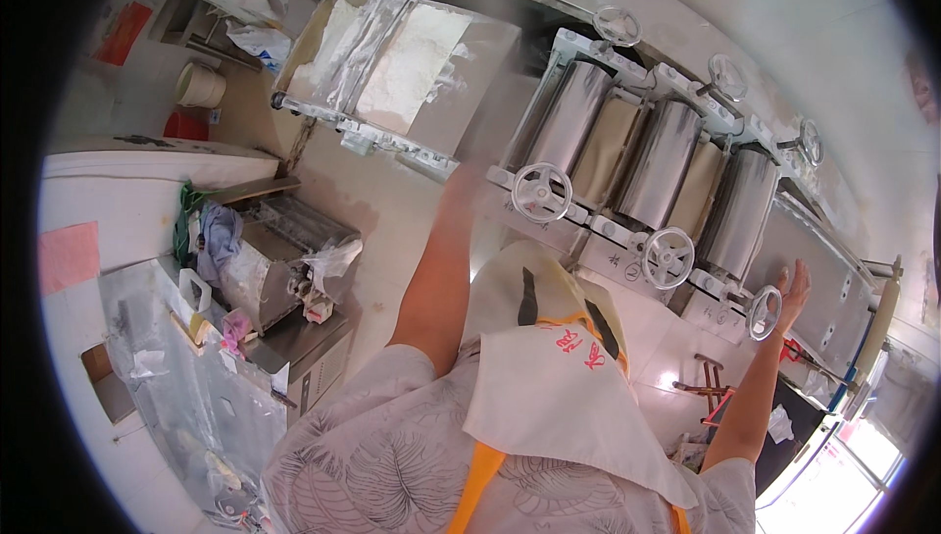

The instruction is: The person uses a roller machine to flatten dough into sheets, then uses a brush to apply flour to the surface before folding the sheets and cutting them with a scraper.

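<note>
Before me stands a dough-sheeting machine with three shiny steel rollers (662,164). Tan dough sheets (606,151) show in the gaps between them. My left hand (481,170) is badly blurred at the machine's left end, between the rollers and a flour-covered metal bed (485,63); its fingers cannot be made out. White flour (412,63) lies thick on that bed. At the far right, my right hand (794,295) is beside the lowest metal handwheel (764,312), over a grey metal plate (801,254). Its fingers are extended and it holds nothing; whether it touches the plate is unclear.
More handwheels (542,192) jut from the machine's near side. To my left stands a smaller floury metal machine (276,262) with cloths on it. A bucket (201,85) sits farther back. On the floor at right is a folding stool (709,383). A long roller (878,321) borders the right end.
</note>
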`<state>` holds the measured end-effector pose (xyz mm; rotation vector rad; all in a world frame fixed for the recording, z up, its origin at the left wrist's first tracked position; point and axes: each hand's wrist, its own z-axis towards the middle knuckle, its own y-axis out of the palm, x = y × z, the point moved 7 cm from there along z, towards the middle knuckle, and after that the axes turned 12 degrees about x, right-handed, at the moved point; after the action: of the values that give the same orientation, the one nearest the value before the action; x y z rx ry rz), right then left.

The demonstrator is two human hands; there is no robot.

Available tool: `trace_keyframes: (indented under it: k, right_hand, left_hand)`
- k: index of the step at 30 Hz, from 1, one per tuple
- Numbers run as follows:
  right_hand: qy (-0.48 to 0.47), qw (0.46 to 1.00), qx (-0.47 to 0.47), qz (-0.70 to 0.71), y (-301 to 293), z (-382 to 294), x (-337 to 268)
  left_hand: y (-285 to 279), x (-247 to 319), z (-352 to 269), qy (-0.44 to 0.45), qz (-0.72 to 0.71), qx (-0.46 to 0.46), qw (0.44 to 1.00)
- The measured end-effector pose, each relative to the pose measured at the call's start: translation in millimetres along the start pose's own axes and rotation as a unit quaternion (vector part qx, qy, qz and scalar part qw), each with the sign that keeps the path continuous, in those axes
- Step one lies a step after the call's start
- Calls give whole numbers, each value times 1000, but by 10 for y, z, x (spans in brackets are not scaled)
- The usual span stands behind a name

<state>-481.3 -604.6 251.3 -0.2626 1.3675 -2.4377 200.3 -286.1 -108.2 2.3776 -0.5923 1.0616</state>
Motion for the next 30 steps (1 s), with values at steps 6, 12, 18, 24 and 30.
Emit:
trace_keyframes:
  k: [6, 12, 18, 24, 30]
  right_hand:
    - [-15, 1000, -1, -19, 8, 30, 2]
    - [-19, 1000, 7, 5, -23, 6, 10]
    - [-19, 999, 19, 23, -18, 12, -90]
    - [-25, 999, 17, 17, -113, 23, -46]
    - [-28, 998, 35, 41, -175, 9, -91]
  left_hand:
    - [-10, -197, 330, 332, 469, 6, 818]
    - [-152, -393, 555, 224, 280, -59, 932]
    - [-493, -571, 811, -35, -103, -56, 993]
    - [-264, -561, 716, -49, -78, -55, 994]
    - [-296, -517, 540, -132, -115, 17, 984]
